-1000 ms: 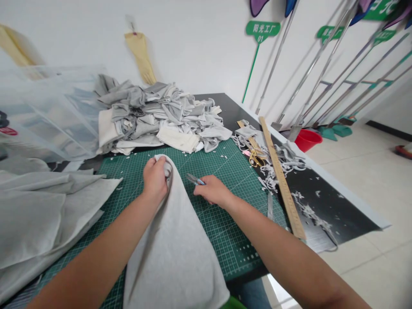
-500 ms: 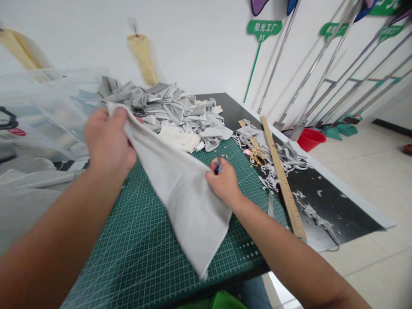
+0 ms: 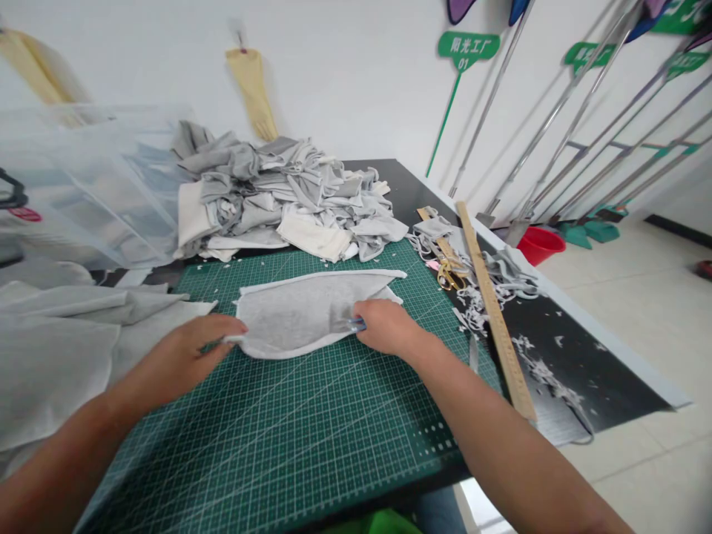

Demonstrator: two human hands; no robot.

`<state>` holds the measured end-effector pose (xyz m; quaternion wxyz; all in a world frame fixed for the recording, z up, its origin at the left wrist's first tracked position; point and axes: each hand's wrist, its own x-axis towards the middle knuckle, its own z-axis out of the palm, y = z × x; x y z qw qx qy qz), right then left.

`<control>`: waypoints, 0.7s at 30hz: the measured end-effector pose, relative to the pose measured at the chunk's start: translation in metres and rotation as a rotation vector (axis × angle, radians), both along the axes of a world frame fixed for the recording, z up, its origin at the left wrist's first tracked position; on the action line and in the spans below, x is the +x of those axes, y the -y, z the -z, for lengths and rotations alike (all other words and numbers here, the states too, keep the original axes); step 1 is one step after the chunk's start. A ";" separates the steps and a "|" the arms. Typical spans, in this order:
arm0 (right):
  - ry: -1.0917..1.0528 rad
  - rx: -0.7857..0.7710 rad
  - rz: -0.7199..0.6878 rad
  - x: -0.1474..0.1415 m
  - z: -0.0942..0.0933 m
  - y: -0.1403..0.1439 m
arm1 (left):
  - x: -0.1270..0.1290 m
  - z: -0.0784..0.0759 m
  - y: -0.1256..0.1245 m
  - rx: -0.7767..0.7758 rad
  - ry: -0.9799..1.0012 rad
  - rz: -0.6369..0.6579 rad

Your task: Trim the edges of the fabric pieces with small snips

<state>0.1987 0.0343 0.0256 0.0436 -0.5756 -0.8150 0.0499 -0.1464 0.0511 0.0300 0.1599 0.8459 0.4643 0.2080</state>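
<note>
A light grey piece of cloth with pale edges is spread low over the green cutting mat. At its left end, my left hand pinches a corner between thumb and fingers. My right hand is closed at the cloth's right end around what look like small thread snips, bluish and blurred, with their tip pointing left over the cloth. Whether the right fingers also grip the cloth is hidden.
Behind the mat lies a heap of grey cloths. More flat cloth is at the left, near a clear plastic bin. Gold scissors, a wooden ruler and fabric scraps lie on the right.
The cloth has come down from hanging raised between my hands to lying low over the mat. My left hand has dropped; my right hand has moved slightly lower.
</note>
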 end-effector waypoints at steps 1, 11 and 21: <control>-0.005 -0.016 -0.001 0.001 0.001 -0.001 | -0.008 0.013 -0.003 -0.043 -0.060 0.034; -0.475 -0.402 -0.251 0.007 -0.008 0.001 | 0.045 -0.019 0.015 -0.060 -0.258 0.184; -0.999 0.066 0.236 0.018 0.012 -0.021 | 0.011 0.057 0.046 -0.082 -0.307 -0.031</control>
